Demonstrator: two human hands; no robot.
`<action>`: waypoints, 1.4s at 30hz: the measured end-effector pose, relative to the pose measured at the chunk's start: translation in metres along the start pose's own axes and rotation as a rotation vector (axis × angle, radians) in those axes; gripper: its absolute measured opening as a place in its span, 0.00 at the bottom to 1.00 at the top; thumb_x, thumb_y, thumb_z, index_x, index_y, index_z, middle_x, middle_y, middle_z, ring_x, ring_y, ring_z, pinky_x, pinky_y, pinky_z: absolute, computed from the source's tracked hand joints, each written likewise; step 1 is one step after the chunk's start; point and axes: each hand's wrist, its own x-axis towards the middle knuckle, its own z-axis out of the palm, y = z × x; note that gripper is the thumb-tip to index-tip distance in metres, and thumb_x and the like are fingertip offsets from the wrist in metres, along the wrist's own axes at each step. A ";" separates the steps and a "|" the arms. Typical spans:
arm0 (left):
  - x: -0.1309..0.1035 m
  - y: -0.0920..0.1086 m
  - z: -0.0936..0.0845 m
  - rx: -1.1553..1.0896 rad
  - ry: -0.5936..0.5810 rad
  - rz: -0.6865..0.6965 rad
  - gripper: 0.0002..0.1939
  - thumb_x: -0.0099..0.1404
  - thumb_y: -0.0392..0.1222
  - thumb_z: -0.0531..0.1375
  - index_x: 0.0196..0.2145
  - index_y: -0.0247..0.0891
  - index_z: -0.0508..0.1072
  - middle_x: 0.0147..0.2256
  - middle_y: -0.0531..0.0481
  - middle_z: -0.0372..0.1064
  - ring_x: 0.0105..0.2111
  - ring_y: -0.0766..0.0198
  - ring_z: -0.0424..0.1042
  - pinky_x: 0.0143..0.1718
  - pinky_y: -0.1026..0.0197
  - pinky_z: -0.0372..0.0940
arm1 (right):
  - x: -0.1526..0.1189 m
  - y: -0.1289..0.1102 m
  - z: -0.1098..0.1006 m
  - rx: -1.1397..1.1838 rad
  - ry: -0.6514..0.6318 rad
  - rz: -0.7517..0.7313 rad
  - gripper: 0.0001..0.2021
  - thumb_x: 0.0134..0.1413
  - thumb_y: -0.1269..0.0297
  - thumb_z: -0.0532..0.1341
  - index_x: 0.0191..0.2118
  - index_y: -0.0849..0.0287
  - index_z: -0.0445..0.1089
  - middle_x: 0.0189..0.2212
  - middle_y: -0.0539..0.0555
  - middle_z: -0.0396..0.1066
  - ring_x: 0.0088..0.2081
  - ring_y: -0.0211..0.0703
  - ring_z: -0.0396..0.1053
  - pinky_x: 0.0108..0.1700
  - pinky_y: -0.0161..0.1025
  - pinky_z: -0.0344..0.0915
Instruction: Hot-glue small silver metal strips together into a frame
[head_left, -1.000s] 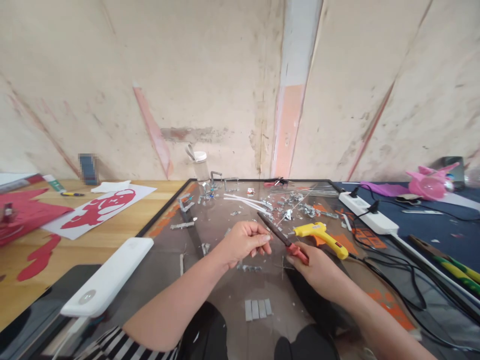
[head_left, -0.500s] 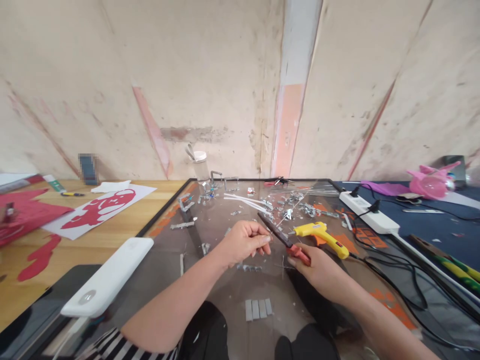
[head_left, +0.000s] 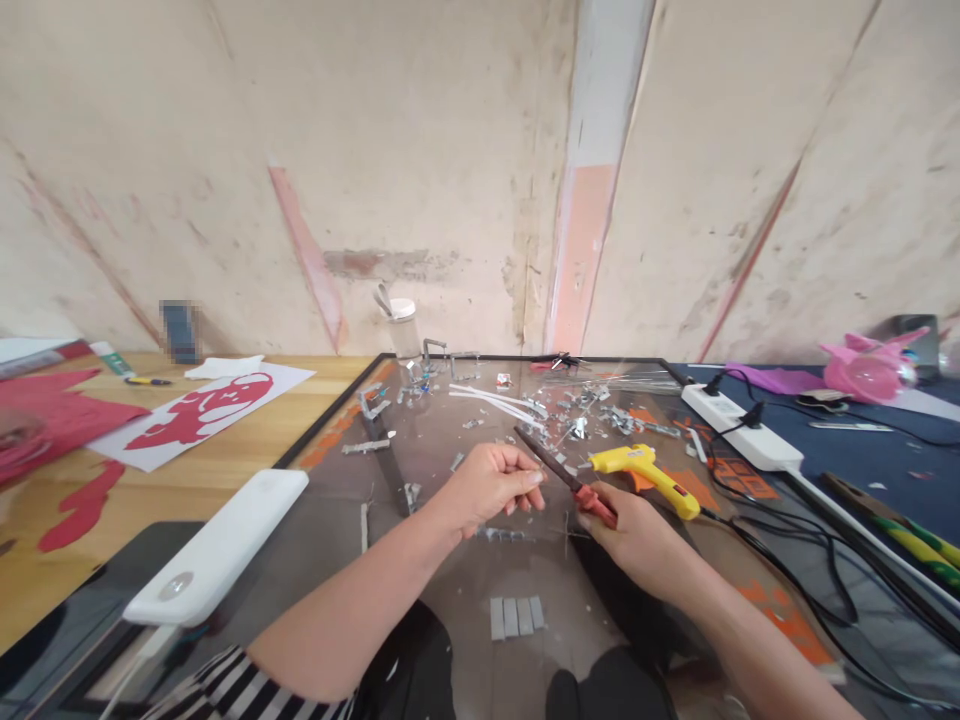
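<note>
My right hand (head_left: 628,522) is wrapped round the red handle of a tool with a long dark blade (head_left: 553,459), which points up and to the left. Thumb and fingers of my left hand (head_left: 501,486) are pinched together just left of the blade; whatever they hold is too small to name. Below both hands, several flat grey pieces (head_left: 517,617) lie side by side on the dark glass-like tabletop (head_left: 450,660). A row of small silvery bits (head_left: 507,535) lies under my left hand. Right of the blade rests a yellow glue gun (head_left: 646,474).
A white power strip (head_left: 742,428) with black plugs and cables is at the right. White sticks (head_left: 495,402) and metallic scraps are scattered behind my hands. A white power bank (head_left: 219,545) lies at the left, a lidded jar (head_left: 403,328) at the back.
The camera view has shifted slightly. Both hands keep nearly the same pose and place, with the tool still in my right hand.
</note>
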 end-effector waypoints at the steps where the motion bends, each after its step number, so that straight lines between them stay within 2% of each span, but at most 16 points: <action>1: 0.000 0.001 0.000 0.014 0.002 0.001 0.08 0.53 0.40 0.60 0.23 0.31 0.69 0.19 0.49 0.71 0.16 0.74 0.61 0.16 0.72 0.51 | 0.000 0.000 0.000 0.011 -0.003 -0.002 0.05 0.52 0.63 0.52 0.30 0.57 0.61 0.26 0.50 0.67 0.29 0.42 0.63 0.34 0.37 0.57; 8: -0.002 0.004 -0.001 0.052 0.007 -0.025 0.07 0.52 0.39 0.61 0.24 0.32 0.70 0.19 0.49 0.71 0.16 0.74 0.61 0.15 0.71 0.51 | 0.002 0.002 0.001 0.101 -0.033 0.000 0.06 0.51 0.62 0.54 0.32 0.58 0.64 0.27 0.50 0.68 0.30 0.42 0.63 0.35 0.38 0.58; 14: -0.004 0.008 -0.002 0.043 -0.001 -0.033 0.07 0.52 0.40 0.62 0.24 0.31 0.71 0.19 0.49 0.70 0.16 0.74 0.61 0.15 0.71 0.51 | 0.002 0.006 0.001 0.338 -0.175 0.010 0.09 0.50 0.61 0.57 0.34 0.61 0.65 0.28 0.49 0.67 0.30 0.39 0.61 0.33 0.35 0.57; 17: -0.004 0.009 -0.002 0.024 -0.005 -0.044 0.08 0.52 0.40 0.62 0.24 0.31 0.71 0.19 0.49 0.70 0.16 0.74 0.61 0.15 0.71 0.51 | 0.002 0.005 0.001 0.365 -0.181 0.018 0.09 0.50 0.61 0.58 0.35 0.62 0.66 0.27 0.48 0.66 0.29 0.38 0.60 0.32 0.34 0.56; 22: -0.004 0.008 -0.002 -0.004 -0.010 -0.053 0.08 0.51 0.40 0.63 0.24 0.31 0.71 0.18 0.49 0.70 0.16 0.74 0.61 0.15 0.71 0.51 | 0.001 0.003 0.001 0.248 -0.128 -0.004 0.09 0.51 0.61 0.56 0.33 0.62 0.66 0.26 0.49 0.66 0.29 0.39 0.61 0.34 0.36 0.58; 26: -0.003 0.005 -0.002 -0.021 -0.020 -0.058 0.08 0.51 0.40 0.62 0.24 0.30 0.72 0.19 0.48 0.71 0.16 0.74 0.61 0.15 0.71 0.51 | 0.002 0.003 0.000 0.017 -0.018 -0.019 0.07 0.52 0.62 0.54 0.31 0.59 0.65 0.25 0.50 0.67 0.28 0.41 0.62 0.32 0.36 0.57; 31: -0.001 0.004 -0.005 -0.059 -0.042 -0.110 0.07 0.51 0.38 0.63 0.25 0.30 0.72 0.18 0.48 0.70 0.15 0.75 0.60 0.14 0.72 0.48 | 0.001 0.003 -0.001 -0.314 0.167 -0.018 0.06 0.53 0.65 0.52 0.28 0.58 0.63 0.22 0.51 0.66 0.23 0.40 0.59 0.27 0.35 0.51; 33: -0.001 0.006 -0.007 -0.005 -0.040 -0.085 0.06 0.51 0.37 0.62 0.24 0.30 0.72 0.18 0.49 0.70 0.14 0.75 0.59 0.14 0.72 0.50 | 0.000 0.002 -0.001 -0.300 0.163 -0.020 0.06 0.53 0.65 0.52 0.28 0.58 0.63 0.23 0.52 0.66 0.23 0.40 0.59 0.27 0.35 0.52; 37: -0.002 0.008 -0.008 0.077 -0.043 0.012 0.07 0.52 0.38 0.63 0.25 0.31 0.72 0.19 0.49 0.71 0.15 0.74 0.61 0.16 0.71 0.52 | 0.000 0.001 0.000 -0.093 0.034 -0.053 0.08 0.54 0.62 0.52 0.28 0.57 0.62 0.22 0.50 0.66 0.25 0.40 0.61 0.29 0.34 0.56; 39: -0.003 0.008 -0.007 0.016 -0.056 -0.014 0.07 0.51 0.38 0.63 0.25 0.30 0.72 0.18 0.49 0.71 0.15 0.74 0.61 0.15 0.71 0.51 | 0.002 0.003 0.001 -0.092 0.053 -0.067 0.07 0.54 0.63 0.52 0.28 0.58 0.63 0.23 0.50 0.66 0.25 0.40 0.61 0.29 0.35 0.57; 42: -0.003 0.007 -0.005 -0.137 -0.070 -0.105 0.07 0.50 0.38 0.63 0.25 0.30 0.72 0.18 0.49 0.70 0.15 0.75 0.59 0.15 0.71 0.48 | 0.004 0.006 0.000 -0.208 0.155 -0.066 0.06 0.52 0.66 0.53 0.27 0.57 0.63 0.21 0.50 0.65 0.23 0.39 0.59 0.28 0.35 0.55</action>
